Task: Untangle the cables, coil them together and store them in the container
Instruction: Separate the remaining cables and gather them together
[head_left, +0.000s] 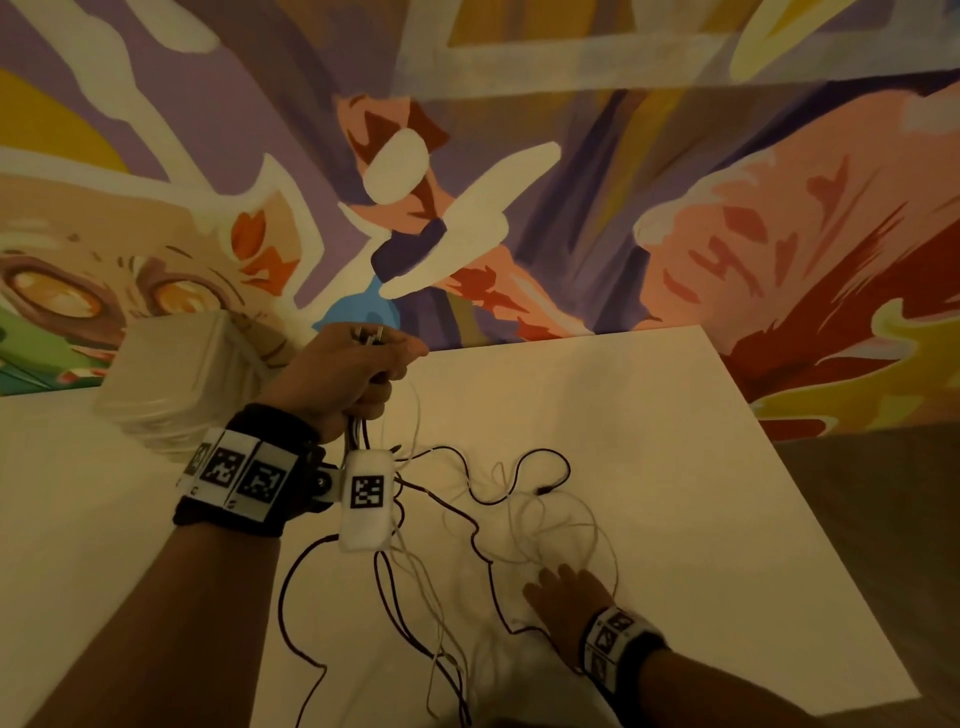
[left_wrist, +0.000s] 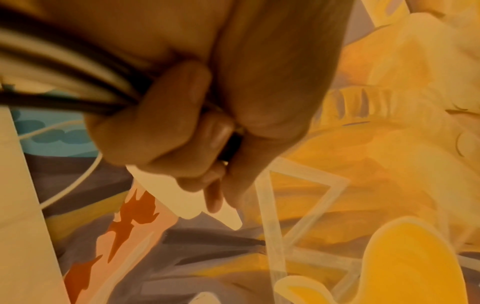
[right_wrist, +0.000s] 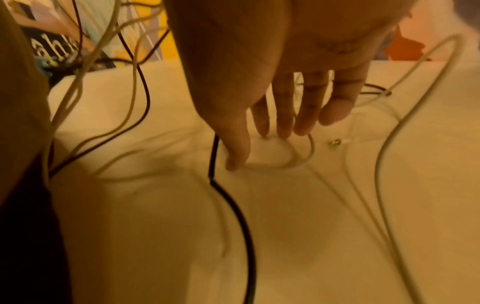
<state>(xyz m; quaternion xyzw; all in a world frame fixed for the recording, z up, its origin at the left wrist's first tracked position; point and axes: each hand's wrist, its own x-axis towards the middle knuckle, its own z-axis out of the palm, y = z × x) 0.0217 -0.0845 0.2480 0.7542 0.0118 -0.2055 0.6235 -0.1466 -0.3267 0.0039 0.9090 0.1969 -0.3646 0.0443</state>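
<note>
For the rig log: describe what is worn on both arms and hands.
Both forearms are bare, no sleeves or gloves. The left wrist band is black, ringed with white square tags bearing black coded patterns; a white padded block with one such tag hangs from it. The right wrist band matches.

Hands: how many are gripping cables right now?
1. The left hand grips a bundle of cable ends, raised near the container. The right hand lies open, fingers on loose white cable on the table.

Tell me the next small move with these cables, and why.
Probably lift the left hand higher, since it grips one bunch of cable ends while the cables lie looped and crossed on the table; the right hand presses flat on them.
</note>
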